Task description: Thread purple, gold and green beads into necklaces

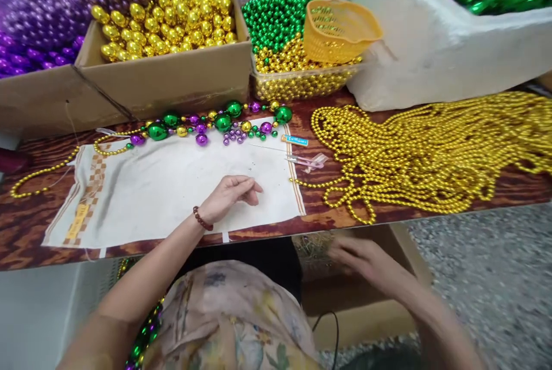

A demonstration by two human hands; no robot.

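My left hand [233, 194], with a brown bead bracelet at the wrist, is over a white cloth [164, 186]. Its thumb and fingers are pinched together; anything between them is too small to make out. My right hand [356, 256] is blurred by motion, below the table's front edge and above a cardboard box [366, 315]. Along the cloth's far edge lies a strand of purple, green and gold beads [223, 122], near small loose purple beads [234, 136]. A long needle [271, 147] and small pink-handled snips [306, 161] rest at the cloth's right side.
Gold bead strands [422, 157] are heaped on the right. Behind stand a carton of gold beads [172, 65], a clear tub [302, 85] with a yellow basket [340, 33], and a white foam box [409, 65]. A small blue packet [295, 140] lies by the snips.
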